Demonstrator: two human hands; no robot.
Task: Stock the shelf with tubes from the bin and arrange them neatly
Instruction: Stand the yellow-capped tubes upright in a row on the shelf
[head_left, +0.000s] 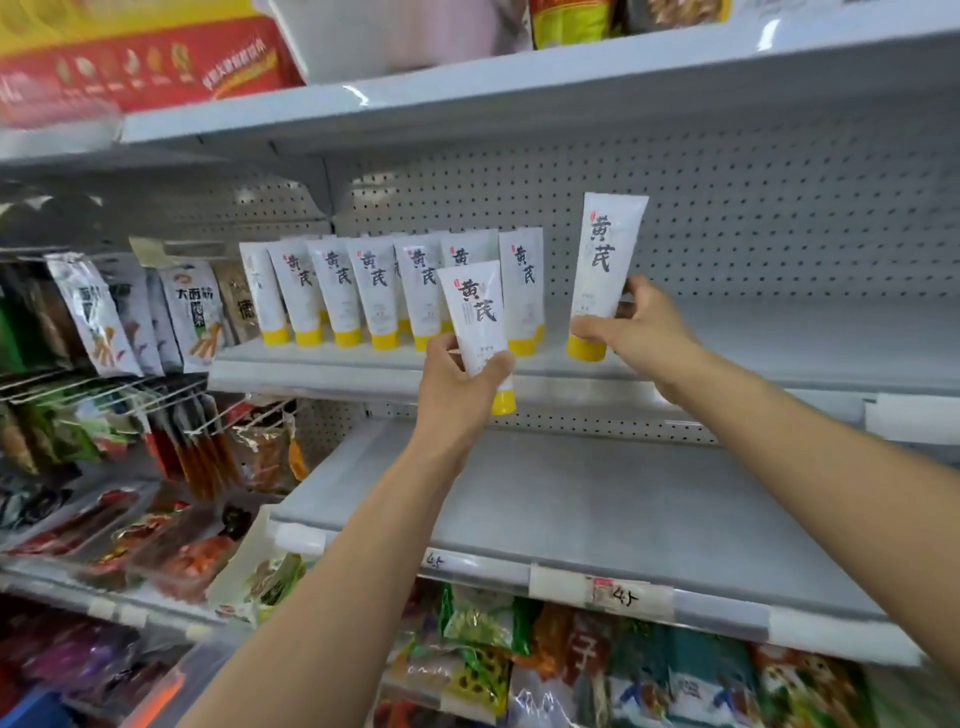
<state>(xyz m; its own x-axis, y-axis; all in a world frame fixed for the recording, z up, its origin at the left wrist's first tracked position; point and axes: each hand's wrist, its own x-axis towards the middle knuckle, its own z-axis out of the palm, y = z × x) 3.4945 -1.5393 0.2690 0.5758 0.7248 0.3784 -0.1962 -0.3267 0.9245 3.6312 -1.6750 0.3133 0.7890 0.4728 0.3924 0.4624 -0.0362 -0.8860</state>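
At least seven smooth white tubes (376, 291) stand yellow caps down in a row on the grey metal shelf (779, 358), with pegboard (753, 208) behind. Two more are held: left hand (462, 376) curled round the front tube (475, 306) before the shelf edge. Right hand (641, 325) pinches the right tube (608, 254) upright, beside the row.

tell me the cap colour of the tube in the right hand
Yellow cap, clearest in the head view.

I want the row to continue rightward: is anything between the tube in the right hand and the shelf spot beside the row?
Nothing visible. The right hand holds its tube cap-down at the shelf, just right of the row's last tube.
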